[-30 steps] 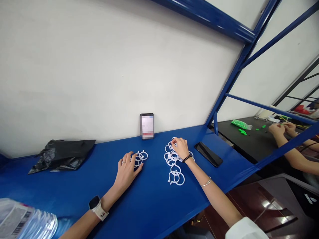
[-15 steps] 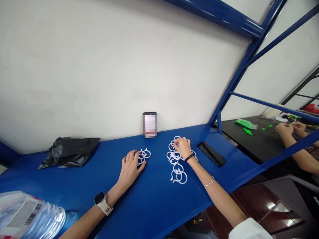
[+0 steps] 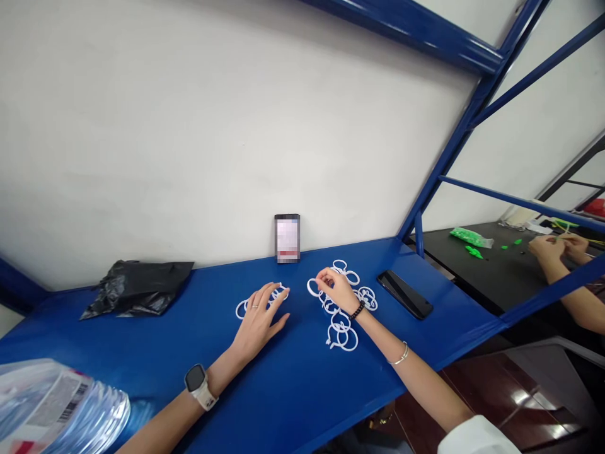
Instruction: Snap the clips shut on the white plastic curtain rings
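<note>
My left hand (image 3: 259,321) hovers over or rests on a small group of white rings (image 3: 237,308) on the blue tabletop, fingers spread and thumb apart. Its fingers partly cover those rings, so whether it touches them is unclear. To the right, my right hand (image 3: 339,292) pinches one white ring (image 3: 309,285) between thumb and fingertips at the left side of a larger heap. The loose white rings (image 3: 348,349) of that heap overlap around and beneath this hand; some show small clasp-like ends.
A phone (image 3: 287,238) leans upright against the wall; a dark phone (image 3: 404,294) lies right of the heap. A black plastic bag (image 3: 137,287) and a large clear bottle (image 3: 61,410) are on the left. Beyond the blue frame, another person's hands (image 3: 551,246) work near green pieces (image 3: 472,237).
My right hand has moved left and now pinches a ring away from the heap's edge. My left hand has shifted slightly right with fingers more spread, showing a ring at its left.
</note>
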Motion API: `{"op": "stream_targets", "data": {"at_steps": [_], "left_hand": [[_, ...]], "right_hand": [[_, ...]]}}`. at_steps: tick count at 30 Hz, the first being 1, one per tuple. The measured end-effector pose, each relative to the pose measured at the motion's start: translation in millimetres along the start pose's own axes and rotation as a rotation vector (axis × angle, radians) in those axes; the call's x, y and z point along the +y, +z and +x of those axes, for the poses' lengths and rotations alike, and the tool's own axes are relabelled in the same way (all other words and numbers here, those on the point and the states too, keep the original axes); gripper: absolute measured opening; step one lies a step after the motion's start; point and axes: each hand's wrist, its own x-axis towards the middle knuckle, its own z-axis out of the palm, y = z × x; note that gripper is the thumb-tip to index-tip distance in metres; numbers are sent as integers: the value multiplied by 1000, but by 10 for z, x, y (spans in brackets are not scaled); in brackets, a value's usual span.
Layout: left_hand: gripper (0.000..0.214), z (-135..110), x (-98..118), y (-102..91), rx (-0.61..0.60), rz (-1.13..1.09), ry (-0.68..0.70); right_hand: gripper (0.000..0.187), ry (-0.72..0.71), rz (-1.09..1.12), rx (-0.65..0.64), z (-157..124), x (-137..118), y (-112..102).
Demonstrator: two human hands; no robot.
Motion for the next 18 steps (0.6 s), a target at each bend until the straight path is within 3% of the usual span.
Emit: {"op": "stream_targets", "data": {"at_steps": [4,7,14,18], "left_hand": [[40,-10,66,-18,-37,-59,101],[30,-7,95,-41,-75,-108,158],[19,9,91,-45,-101,-165,202],[20,13,85,-18,-110,-197,174]], "right_hand": [[18,9,113,-149,-145,-163,226],[21,11,163,-185,-221,-244,324],[34,143,450,-241,-197,-237,311],[30,124,406,-249,-192,-240,289]]}}
